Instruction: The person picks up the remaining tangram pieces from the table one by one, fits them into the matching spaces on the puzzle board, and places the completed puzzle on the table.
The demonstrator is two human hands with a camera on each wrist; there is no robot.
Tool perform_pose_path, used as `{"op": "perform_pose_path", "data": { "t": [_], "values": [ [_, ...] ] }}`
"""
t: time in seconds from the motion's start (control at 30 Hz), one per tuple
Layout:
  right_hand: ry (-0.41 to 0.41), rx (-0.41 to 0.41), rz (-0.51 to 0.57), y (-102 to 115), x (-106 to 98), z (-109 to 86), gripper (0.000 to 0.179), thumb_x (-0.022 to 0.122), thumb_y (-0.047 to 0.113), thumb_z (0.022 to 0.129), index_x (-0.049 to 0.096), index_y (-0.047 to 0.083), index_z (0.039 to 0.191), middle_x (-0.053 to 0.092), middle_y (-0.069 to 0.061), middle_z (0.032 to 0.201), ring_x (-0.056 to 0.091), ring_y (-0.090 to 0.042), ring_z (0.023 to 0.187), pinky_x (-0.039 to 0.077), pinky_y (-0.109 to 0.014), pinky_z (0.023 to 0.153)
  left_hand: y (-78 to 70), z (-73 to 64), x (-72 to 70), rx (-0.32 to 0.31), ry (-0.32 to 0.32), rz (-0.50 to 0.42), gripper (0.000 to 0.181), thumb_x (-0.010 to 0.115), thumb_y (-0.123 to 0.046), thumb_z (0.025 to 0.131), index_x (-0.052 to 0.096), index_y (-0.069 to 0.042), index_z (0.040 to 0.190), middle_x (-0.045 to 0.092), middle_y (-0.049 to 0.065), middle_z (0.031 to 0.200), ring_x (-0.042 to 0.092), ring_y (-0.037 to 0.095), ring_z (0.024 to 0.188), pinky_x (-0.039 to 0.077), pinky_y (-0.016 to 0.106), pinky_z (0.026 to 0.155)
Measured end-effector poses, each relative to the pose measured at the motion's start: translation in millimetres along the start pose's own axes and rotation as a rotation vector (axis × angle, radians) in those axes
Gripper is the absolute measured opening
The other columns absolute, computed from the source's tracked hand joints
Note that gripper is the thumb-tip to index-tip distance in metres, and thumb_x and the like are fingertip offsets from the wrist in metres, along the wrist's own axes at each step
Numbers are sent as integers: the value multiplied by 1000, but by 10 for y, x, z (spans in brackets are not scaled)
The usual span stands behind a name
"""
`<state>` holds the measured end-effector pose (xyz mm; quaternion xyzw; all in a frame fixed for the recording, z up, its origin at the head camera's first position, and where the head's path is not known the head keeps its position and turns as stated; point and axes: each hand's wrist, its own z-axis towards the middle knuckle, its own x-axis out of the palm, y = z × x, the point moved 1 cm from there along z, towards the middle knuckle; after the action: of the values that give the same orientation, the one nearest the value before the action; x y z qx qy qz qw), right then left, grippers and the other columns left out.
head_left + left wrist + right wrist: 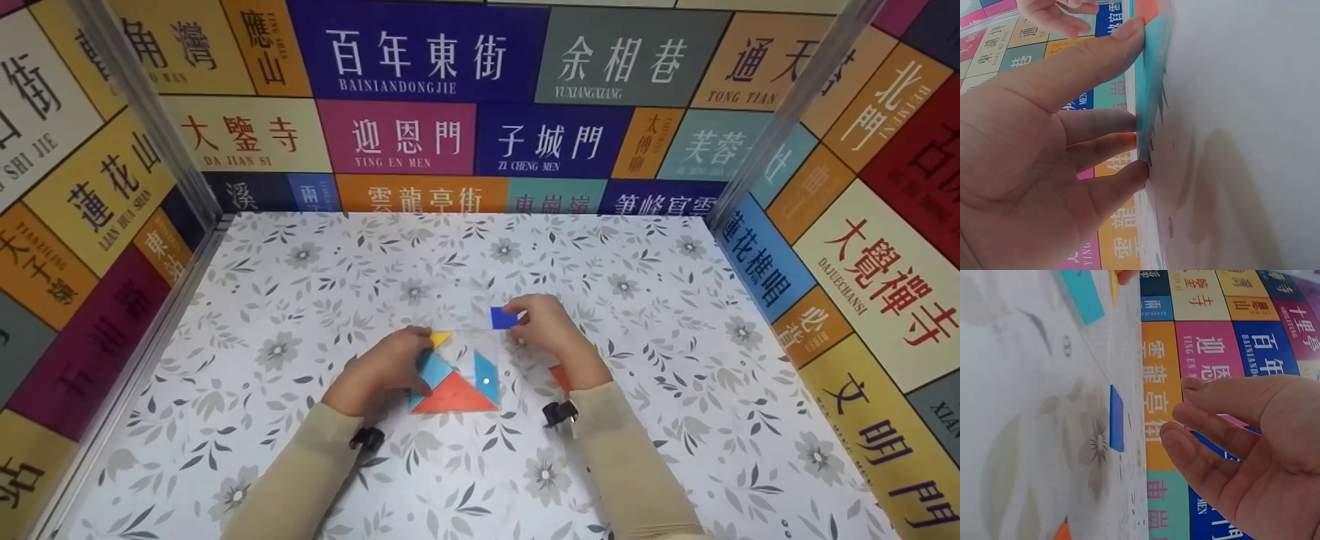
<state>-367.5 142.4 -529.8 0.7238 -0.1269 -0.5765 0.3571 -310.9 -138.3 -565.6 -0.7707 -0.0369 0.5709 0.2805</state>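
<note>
- Here, we are seeing the right hand (551,326) hovering at the right edge of a blue square (499,318), a little below the centre of the head view.
- We are finding its grip released: in the right wrist view the bent fingers (1176,444) are holding nothing and staying clear of the square, which is lying on the table (360,255).
- Lower and left of centre, we are seeing the left hand (382,370) touching the left side of the puzzle, its grip loose, its thumb and fingers spread along the edge.
- Beside its fingertips, we are noticing a yellow triangle (440,340), with a light-blue piece (440,366) just below.
- At lower centre, we are seeing a red triangle (455,397) lying below that, and a blue slanted piece (485,367) standing to its right.
- Right of centre, we are glimpsing an orange piece (559,376), partly hidden by the right arm.
- Across the top, we are seeing a wall of coloured signs (401,139) rising behind the table.
</note>
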Motion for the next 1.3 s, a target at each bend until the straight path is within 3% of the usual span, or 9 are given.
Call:
{"op": "perform_pose_path", "data": {
  "t": [0.1, 0.27, 0.83, 1.13, 1.3],
  "values": [
    [-8, 67, 27, 2, -19, 50, 43, 73, 0, 92, 73, 7, 135, 73, -18, 130, 68, -30, 111, 63, -41, 86, 25, 8, 10, 38, -17, 26, 73, 101, -19, 69, 71, 0, 132, 57, 17, 156, 55, 35, 143, 46, 46, 120],
    [-24, 129, 39, -6, -23, 133, 43, 71, 3, 96, 70, 10, 138, 69, -13, 139, 65, -34, 127, 58, -47, 103, 48, 18, 5, 48, -16, 19, 72, 101, -20, 69, 71, 0, 132, 57, 18, 157, 55, 35, 143, 46, 45, 120],
    [-123, 82, 46, -237, 244, 302, 44, 76, 2, 91, 71, 5, 135, 69, -18, 140, 66, -35, 127, 54, -49, 111, -15, 1, -1, -54, 8, -18, 77, 99, -18, 71, 68, -6, 141, 51, 8, 164, 51, 29, 147, 43, 45, 124],
    [-157, 24, -21, -190, 308, 337, 50, 75, -1, 89, 68, 2, 139, 64, -20, 147, 56, -38, 143, 44, -50, 123, 10, -5, -57, 69, -35, 13, 73, 100, -17, 69, 70, 2, 132, 56, 20, 156, 53, 38, 145, 46, 47, 121],
    [-150, 11, -49, -218, 350, 312, 52, 74, -1, 90, 67, 3, 141, 63, -20, 149, 55, -38, 144, 42, -50, 124, 5, -15, -30, 36, -20, 6, 74, 101, -19, 69, 70, 0, 133, 55, 18, 158, 53, 37, 145, 45, 47, 122]
  ]
}}
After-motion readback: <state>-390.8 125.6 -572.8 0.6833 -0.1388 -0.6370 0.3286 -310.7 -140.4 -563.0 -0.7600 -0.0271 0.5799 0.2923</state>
